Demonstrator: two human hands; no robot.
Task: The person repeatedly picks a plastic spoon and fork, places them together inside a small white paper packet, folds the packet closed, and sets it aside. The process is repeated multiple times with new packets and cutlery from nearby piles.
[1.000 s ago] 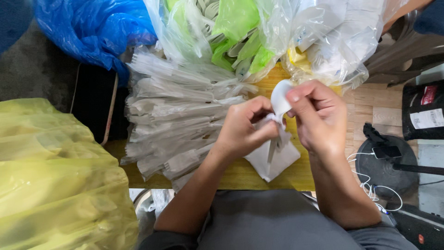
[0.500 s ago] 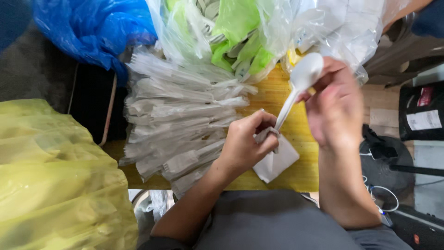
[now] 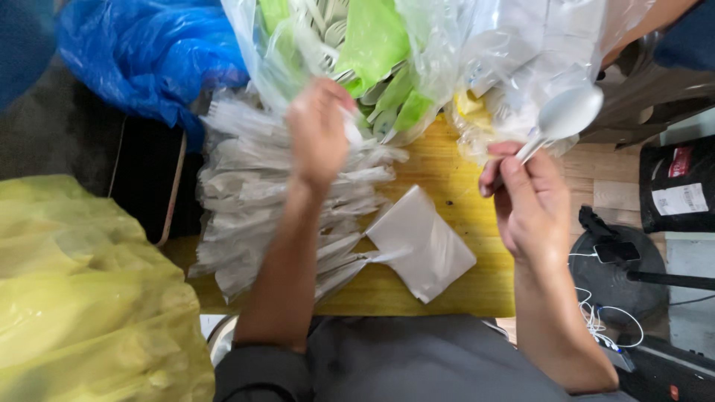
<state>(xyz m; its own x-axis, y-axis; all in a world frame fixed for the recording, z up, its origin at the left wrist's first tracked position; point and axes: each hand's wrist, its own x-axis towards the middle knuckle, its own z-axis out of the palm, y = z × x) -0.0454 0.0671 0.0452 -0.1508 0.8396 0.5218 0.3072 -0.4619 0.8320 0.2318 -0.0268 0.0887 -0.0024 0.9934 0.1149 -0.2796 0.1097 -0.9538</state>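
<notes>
Risk, left side: the stack of wrapped cutlery packets [image 3: 253, 201] lies loose on the wooden board [image 3: 447, 186] and may slide if the forearm drags across it. The left hand [image 3: 316, 130] reaches into the clear bag of plastic cutlery [image 3: 335, 45]; fingers curled, though whether they grip anything cannot be told. A white napkin [image 3: 421, 242] lies flat on the board between the arms. The right hand [image 3: 529, 201] pinches the handle of a white plastic spoon [image 3: 566, 115], bowl raised; a light pinch could let it drop.
</notes>
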